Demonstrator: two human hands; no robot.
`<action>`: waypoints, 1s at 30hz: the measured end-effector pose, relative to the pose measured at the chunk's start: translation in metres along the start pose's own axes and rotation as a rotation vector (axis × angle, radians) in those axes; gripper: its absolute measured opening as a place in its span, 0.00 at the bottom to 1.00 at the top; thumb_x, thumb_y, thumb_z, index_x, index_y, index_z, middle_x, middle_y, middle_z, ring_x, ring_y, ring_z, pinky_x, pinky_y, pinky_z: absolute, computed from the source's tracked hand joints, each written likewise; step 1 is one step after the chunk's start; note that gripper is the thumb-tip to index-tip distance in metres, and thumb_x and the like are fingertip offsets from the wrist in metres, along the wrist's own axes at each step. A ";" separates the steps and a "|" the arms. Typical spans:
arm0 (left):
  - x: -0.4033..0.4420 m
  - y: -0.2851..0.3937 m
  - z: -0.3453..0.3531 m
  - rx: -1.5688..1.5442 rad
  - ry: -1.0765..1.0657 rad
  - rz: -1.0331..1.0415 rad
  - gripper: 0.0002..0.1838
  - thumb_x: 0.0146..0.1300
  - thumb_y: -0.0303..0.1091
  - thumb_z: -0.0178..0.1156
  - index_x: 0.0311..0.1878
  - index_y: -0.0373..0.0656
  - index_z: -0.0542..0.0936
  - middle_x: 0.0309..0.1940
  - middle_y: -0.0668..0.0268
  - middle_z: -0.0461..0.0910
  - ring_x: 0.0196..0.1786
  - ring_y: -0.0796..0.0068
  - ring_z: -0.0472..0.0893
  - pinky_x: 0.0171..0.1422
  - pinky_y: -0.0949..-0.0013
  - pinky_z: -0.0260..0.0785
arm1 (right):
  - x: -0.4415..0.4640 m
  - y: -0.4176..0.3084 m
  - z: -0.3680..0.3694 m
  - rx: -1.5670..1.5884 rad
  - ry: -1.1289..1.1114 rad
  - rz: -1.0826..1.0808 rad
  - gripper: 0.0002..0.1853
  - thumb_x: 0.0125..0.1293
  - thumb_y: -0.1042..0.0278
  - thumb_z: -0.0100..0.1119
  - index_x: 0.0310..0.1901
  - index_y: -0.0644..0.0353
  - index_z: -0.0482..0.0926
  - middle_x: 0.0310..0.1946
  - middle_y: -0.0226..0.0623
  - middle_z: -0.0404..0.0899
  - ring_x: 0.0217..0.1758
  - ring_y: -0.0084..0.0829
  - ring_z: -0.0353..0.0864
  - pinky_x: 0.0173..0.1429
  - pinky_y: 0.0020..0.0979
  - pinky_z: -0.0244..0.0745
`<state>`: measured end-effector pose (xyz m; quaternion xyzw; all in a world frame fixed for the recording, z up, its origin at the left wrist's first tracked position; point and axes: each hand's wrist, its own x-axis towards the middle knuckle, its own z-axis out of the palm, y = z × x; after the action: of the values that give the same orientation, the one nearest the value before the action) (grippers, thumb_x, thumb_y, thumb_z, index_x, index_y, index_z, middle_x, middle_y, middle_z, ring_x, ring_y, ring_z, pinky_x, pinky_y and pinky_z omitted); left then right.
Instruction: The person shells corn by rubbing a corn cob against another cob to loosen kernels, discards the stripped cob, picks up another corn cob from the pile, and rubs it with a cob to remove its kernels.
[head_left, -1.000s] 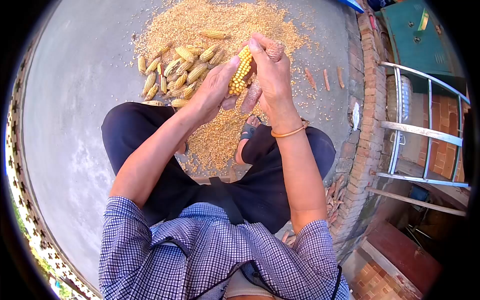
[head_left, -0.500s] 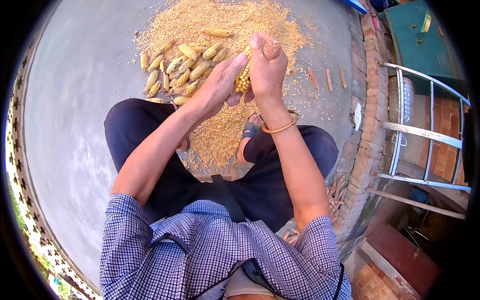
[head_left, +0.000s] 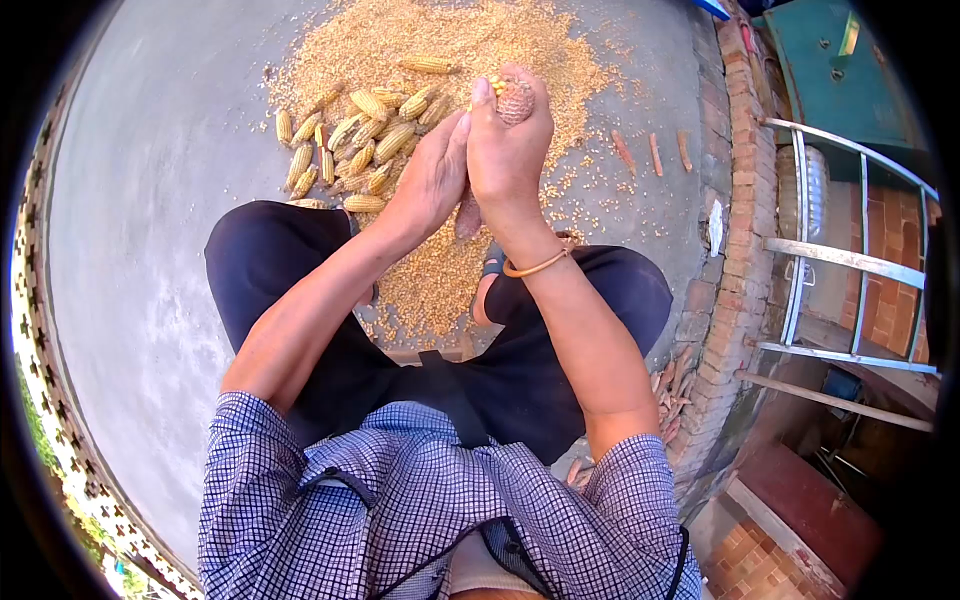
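In my head view, the right hand (head_left: 505, 155) curls tight round a bare cob (head_left: 516, 102) over the kernel pile (head_left: 430, 35); the left hand (head_left: 432, 180) presses alongside, its grip I can't tell. Left of the pile lie corn ears (head_left: 394, 142), then wide grey floor (head_left: 150, 200); right, brick edging (head_left: 740, 190).

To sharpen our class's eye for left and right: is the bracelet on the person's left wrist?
No, the orange bracelet circles the wrist behind the right hand.

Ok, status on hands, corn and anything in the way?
Right hand closed round cob; left hand against right. Corn mostly hidden, yellow kernels showing beside cob. Hands block the view.
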<state>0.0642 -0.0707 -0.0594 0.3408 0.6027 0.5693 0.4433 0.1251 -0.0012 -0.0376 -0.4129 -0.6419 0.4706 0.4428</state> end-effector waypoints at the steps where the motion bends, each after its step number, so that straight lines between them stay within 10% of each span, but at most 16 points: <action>1: 0.002 -0.001 -0.004 -0.066 -0.027 -0.041 0.26 0.79 0.53 0.38 0.53 0.37 0.74 0.34 0.65 0.78 0.33 0.79 0.76 0.37 0.72 0.70 | 0.001 0.000 0.001 -0.051 0.017 -0.036 0.18 0.67 0.65 0.63 0.53 0.66 0.74 0.41 0.43 0.79 0.43 0.33 0.79 0.51 0.34 0.73; 8: -0.006 0.011 -0.015 -0.528 -0.109 -0.298 0.25 0.77 0.57 0.39 0.44 0.44 0.73 0.21 0.73 0.71 0.17 0.88 0.62 0.18 0.80 0.51 | 0.003 0.008 0.001 -0.232 0.017 -0.228 0.14 0.66 0.63 0.62 0.44 0.66 0.77 0.26 0.45 0.82 0.28 0.37 0.82 0.37 0.38 0.76; 12: -0.003 0.011 -0.021 -0.468 -0.200 -0.150 0.24 0.78 0.55 0.41 0.44 0.42 0.73 0.22 0.70 0.71 0.16 0.84 0.63 0.18 0.79 0.52 | 0.019 0.010 -0.006 0.152 -0.191 0.091 0.18 0.67 0.56 0.64 0.32 0.67 0.79 0.25 0.33 0.80 0.27 0.23 0.75 0.34 0.31 0.73; 19: 0.001 0.013 -0.021 -0.224 -0.037 -0.166 0.23 0.75 0.54 0.48 0.46 0.40 0.73 0.28 0.69 0.71 0.21 0.85 0.65 0.21 0.79 0.53 | 0.018 -0.004 -0.021 0.549 -0.298 0.348 0.21 0.68 0.55 0.64 0.44 0.70 0.79 0.35 0.33 0.80 0.36 0.21 0.77 0.42 0.27 0.74; 25: 0.006 -0.012 0.000 0.217 0.090 0.255 0.27 0.78 0.54 0.39 0.54 0.37 0.73 0.27 0.70 0.71 0.25 0.82 0.68 0.25 0.72 0.62 | 0.003 0.012 -0.002 0.232 0.003 0.143 0.18 0.68 0.60 0.63 0.46 0.70 0.78 0.38 0.41 0.82 0.41 0.29 0.81 0.49 0.32 0.75; 30: -0.006 0.011 -0.002 -0.035 -0.008 -0.071 0.32 0.77 0.60 0.34 0.52 0.39 0.74 0.25 0.71 0.70 0.21 0.85 0.64 0.23 0.76 0.56 | 0.003 0.016 0.003 -0.121 0.103 -0.145 0.14 0.68 0.62 0.62 0.41 0.67 0.79 0.33 0.43 0.83 0.39 0.33 0.82 0.47 0.34 0.76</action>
<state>0.0637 -0.0752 -0.0476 0.3138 0.6024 0.5625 0.4715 0.1236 0.0050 -0.0533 -0.4148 -0.6738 0.3757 0.4824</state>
